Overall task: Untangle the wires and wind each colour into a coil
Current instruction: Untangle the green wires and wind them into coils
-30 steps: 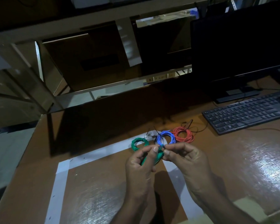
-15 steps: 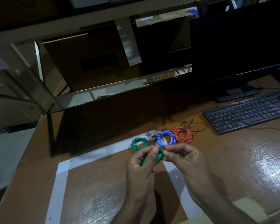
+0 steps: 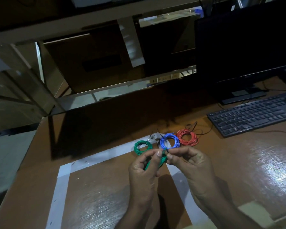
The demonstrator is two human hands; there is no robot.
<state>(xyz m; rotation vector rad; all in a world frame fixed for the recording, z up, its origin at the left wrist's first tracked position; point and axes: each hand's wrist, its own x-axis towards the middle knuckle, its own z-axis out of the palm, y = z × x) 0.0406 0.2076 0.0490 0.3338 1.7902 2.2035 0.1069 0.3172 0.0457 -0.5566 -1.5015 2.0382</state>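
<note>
- Two bare hands meet above the brown desk (image 3: 238, 162), both working on one green bundle (image 3: 163, 160) of wire held up off the surface.
- The left hand (image 3: 144, 172) has its fingers curled around the green bundle, which slants down through the palm, with the thumb lying along it near the top.
- The right hand (image 3: 190, 164) pinches the upper end of the same bundle between thumb and forefinger, the other fingers curled loosely behind; a small dark bit shows at the pinch, too small to tell what it is.
- Three finished coils lie in a row on the desk just beyond the hands.
- The green coil (image 3: 142, 147) is at the left of the row, resting on the white tape outline (image 3: 63, 179) at its far edge.
- The blue coil (image 3: 170, 141) sits in the middle, near the far right corner of the tape outline.
- The red coil (image 3: 187, 137) is at the right, touching or nearly touching the blue one and lying on bare desk.
- Thin dark ties or wire ends stick up from the coils, too fine to tell which.
- A black keyboard (image 3: 254, 116) sits at the far right of the desk, well apart from the coils.
- A dark monitor (image 3: 244, 47) stands behind the keyboard on its stand.
- A thin dark cable (image 3: 205, 132) trails across the desk between the red coil and the keyboard.
</note>
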